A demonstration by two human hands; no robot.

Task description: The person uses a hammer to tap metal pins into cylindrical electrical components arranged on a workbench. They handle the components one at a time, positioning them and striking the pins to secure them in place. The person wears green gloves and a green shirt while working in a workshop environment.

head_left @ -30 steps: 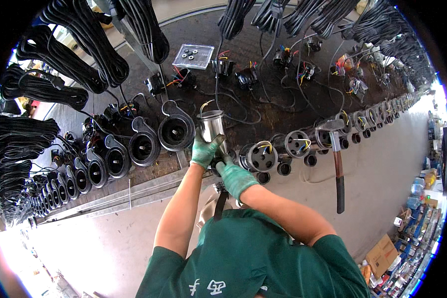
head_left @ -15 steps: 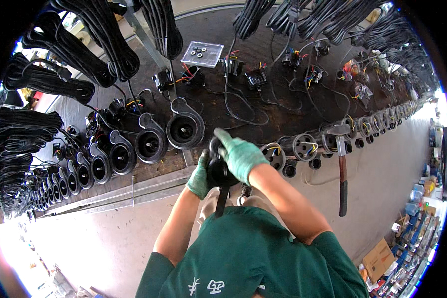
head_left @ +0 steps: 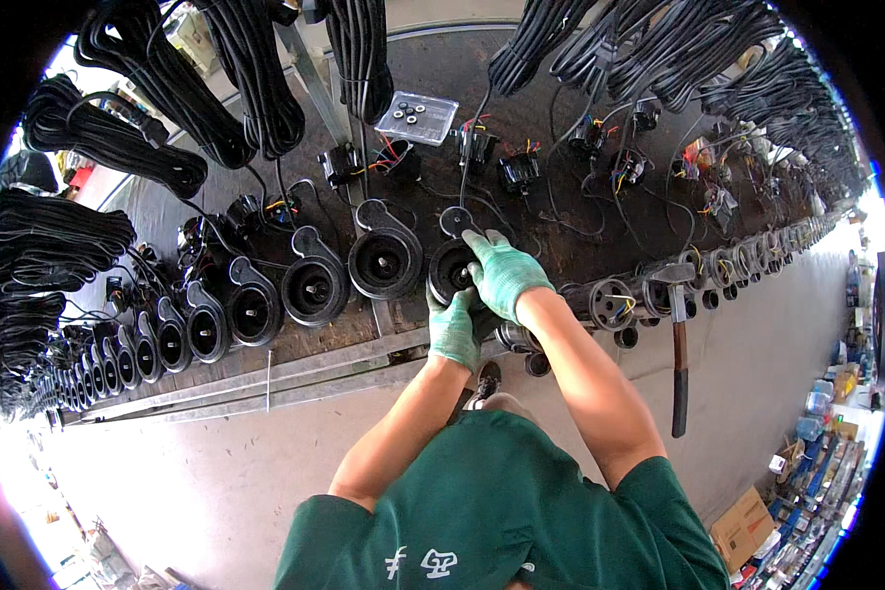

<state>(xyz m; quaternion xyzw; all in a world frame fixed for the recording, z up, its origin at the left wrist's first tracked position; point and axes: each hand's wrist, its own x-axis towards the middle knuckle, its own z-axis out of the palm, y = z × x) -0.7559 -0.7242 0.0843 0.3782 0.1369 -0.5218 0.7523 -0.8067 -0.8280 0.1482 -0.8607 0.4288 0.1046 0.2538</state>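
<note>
Housing (head_left: 450,264) now beside neighbour (head_left: 374,265), contact unclear

White glare at both sides, bent edges, black corners.

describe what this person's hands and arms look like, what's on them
The left hand and right hand both wear light green, close-fitting gloves ending around the wrists. The forearms are bare. Higher up are short, dark green sleeves of a matching top.
</note>
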